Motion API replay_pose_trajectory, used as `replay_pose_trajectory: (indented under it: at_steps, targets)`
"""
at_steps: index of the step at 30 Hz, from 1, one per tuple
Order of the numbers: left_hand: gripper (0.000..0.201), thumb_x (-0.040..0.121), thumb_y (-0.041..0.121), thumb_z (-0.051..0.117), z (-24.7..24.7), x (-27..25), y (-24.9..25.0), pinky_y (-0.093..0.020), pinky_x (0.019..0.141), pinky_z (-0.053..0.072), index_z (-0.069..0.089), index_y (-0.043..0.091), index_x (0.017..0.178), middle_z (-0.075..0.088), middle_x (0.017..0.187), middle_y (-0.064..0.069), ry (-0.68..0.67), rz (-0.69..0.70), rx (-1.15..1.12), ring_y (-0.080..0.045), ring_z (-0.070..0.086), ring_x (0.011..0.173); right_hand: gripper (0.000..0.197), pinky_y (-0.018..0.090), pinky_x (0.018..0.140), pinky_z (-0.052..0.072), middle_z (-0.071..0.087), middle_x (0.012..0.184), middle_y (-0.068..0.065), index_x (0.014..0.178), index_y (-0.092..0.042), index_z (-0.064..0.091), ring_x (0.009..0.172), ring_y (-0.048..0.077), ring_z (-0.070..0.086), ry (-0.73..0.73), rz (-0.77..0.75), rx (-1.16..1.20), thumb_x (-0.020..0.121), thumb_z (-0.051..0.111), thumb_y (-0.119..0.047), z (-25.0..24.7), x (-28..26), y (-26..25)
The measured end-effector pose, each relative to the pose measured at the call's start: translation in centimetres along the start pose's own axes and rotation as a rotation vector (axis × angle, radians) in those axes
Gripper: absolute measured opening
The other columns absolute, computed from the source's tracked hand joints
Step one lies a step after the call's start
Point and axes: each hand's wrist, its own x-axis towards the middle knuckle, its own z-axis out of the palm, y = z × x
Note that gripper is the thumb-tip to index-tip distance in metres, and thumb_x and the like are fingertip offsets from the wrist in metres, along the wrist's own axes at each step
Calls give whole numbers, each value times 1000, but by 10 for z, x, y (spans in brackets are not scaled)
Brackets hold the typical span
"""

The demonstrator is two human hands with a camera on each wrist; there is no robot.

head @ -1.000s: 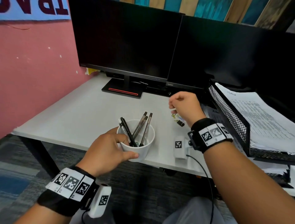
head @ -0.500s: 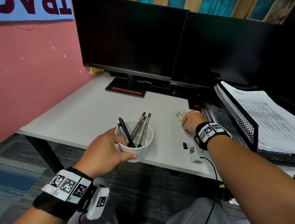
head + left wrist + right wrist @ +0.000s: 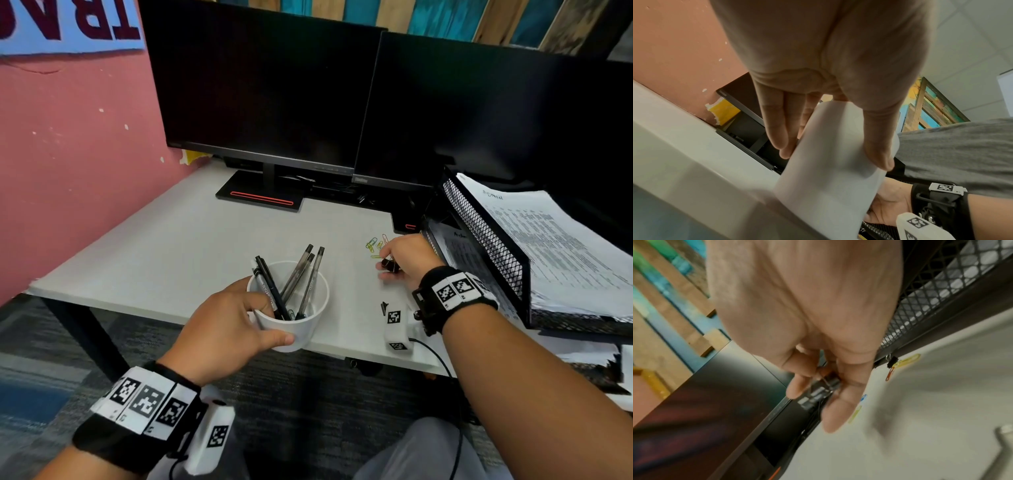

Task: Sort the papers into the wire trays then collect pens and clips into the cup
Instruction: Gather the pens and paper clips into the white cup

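A white cup (image 3: pixel 298 329) (image 3: pixel 830 170) with several pens (image 3: pixel 301 277) stands near the desk's front edge. My left hand (image 3: pixel 233 329) (image 3: pixel 828 138) grips its near side, fingers and thumb curled round the wall. To the right, my right hand (image 3: pixel 406 262) (image 3: pixel 818 392) pinches a black binder clip (image 3: pixel 389 265) (image 3: pixel 831 381) just above the desk. Several coloured paper clips (image 3: pixel 375 245) (image 3: pixel 906 361) lie beyond its fingertips. Another black binder clip (image 3: pixel 383 307) lies by my right wrist. A third binder clip (image 3: pixel 891 361) lies at the tray's foot.
Black wire trays (image 3: pixel 486 240) (image 3: pixel 931 293) stacked with printed papers (image 3: pixel 555 246) stand at the desk's right end. Two dark monitors (image 3: pixel 267 85) on stands fill the back. A pink wall (image 3: pixel 78 161) bounds the left; the white desk (image 3: pixel 178 246) ends just in front of the cup.
My right hand came down from above the desk to the clips beside the tray and took up a black binder clip. The left hand has stayed on the cup.
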Motion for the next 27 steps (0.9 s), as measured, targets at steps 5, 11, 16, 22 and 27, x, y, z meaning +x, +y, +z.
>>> replay_pose_trajectory:
  at_steps: [5, 11, 16, 22, 27]
  targets:
    - [31, 62, 49, 95, 2, 0, 1, -27, 78, 52, 74, 28, 70, 66, 102, 21, 1, 16, -8, 1, 66, 90, 21, 25, 45, 37, 45, 73, 13, 82, -5, 52, 51, 23, 46, -32, 94, -100, 88, 38, 10, -7, -12, 3]
    - [32, 63, 50, 94, 4, 0, 2, -24, 71, 46, 74, 25, 70, 67, 99, 17, -9, -2, 13, -2, 65, 88, 11, 21, 45, 27, 41, 65, 10, 78, -12, 46, 41, 17, 32, -200, 19, -383, 88, 49, -12, -14, -24, 18]
    - [31, 63, 48, 95, 6, -1, 3, -27, 75, 50, 74, 26, 70, 67, 99, 17, -17, 2, 0, -3, 66, 88, 29, 20, 39, 30, 46, 68, 8, 81, -13, 50, 34, 15, 36, -303, -116, -949, 84, 77, -25, -17, -37, 21]
    - [31, 62, 49, 95, 7, -1, 5, -28, 77, 51, 75, 27, 70, 67, 101, 19, -19, 7, -5, -2, 66, 89, 22, 17, 41, 38, 55, 65, 4, 68, -10, 54, 45, 20, 50, -201, -55, -1120, 77, 73, -17, -12, -41, 27]
    - [31, 63, 48, 95, 7, 0, 4, -28, 78, 52, 75, 25, 71, 67, 100, 19, -18, 13, -3, -1, 66, 89, 24, 19, 40, 39, 57, 68, 4, 72, -10, 54, 47, 19, 54, -188, -70, -1160, 78, 75, -19, -8, -41, 24]
